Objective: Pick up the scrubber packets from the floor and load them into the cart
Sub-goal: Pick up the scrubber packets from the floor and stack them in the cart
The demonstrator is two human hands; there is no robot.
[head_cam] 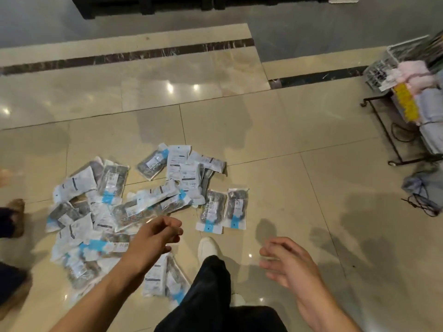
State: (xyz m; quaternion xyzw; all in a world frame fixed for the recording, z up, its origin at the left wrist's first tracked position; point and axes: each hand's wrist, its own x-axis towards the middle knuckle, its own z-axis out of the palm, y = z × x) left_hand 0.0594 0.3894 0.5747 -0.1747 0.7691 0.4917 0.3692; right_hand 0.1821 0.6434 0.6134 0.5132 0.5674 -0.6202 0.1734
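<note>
Several scrubber packets (134, 204), clear plastic with white and blue labels, lie scattered in a loose pile on the beige tiled floor. Two more packets (224, 208) lie side by side at the pile's right edge. My left hand (155, 238) hovers over the near side of the pile with fingers loosely curled and holds nothing. My right hand (287, 262) hangs to the right of my leg, fingers relaxed and spread, empty. A wire cart (395, 61) on a black frame stands at the far right.
My dark trouser leg and white shoe (207, 248) stand just right of the pile. Another person's shoes (14, 216) sit at the left edge. A grey cloth with cords (424, 190) lies on the floor below the cart. A dark counter base (155, 6) runs along the top.
</note>
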